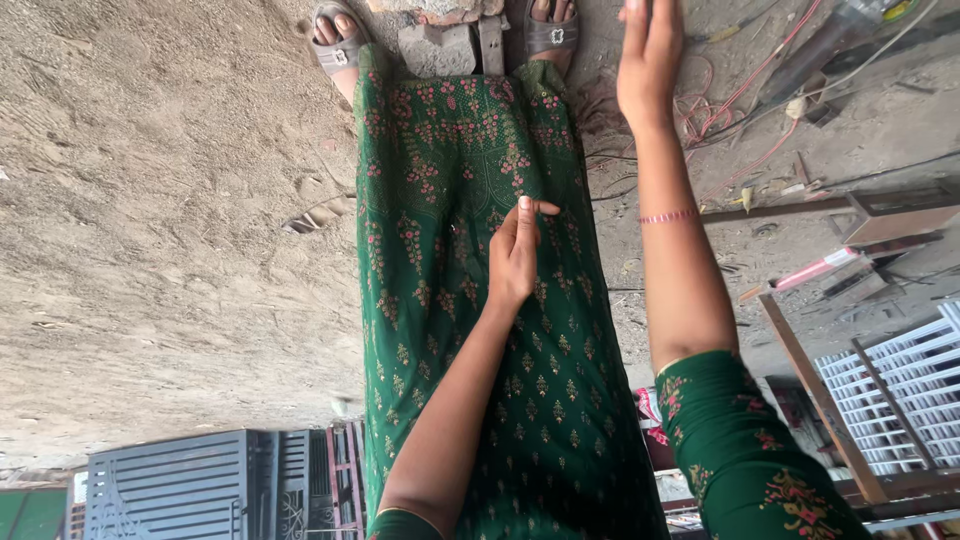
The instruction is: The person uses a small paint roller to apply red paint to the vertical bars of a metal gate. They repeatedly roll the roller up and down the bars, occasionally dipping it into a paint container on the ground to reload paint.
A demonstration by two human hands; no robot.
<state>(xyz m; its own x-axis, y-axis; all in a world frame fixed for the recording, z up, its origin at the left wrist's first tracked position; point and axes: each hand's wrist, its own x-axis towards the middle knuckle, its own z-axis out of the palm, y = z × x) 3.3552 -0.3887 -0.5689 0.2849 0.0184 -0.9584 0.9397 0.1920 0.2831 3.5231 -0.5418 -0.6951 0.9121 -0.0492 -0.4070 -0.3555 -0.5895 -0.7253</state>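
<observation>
**Our fingers pinch the green dress**

Pinching with finger and thumb, our left hand (pixel 515 258) holds a bit of the green dress (pixel 470 300). The fingers are close together on the cloth, near the middle of the dress. The dress has small pink and gold flowers all over it and hangs down to our feet.

Our right hand (pixel 648 60) is stretched out flat with the fingers straight. It holds nothing. A thin pink band (pixel 668 216) goes round that arm.

Our feet are in grey sandals (pixel 338 45). A grey stone block (pixel 438 48) sits between them.

On the left hand's side, the sandy ground (pixel 170 200) is wide and open. On the right hand's side, it is crowded. Red wires (pixel 740 100) lie in a tangle close to the open hand. Past them are metal bars (pixel 800 205) and a white metal grille (pixel 900 385). A grey metal gate (pixel 170 485) stands by the sandy side.
</observation>
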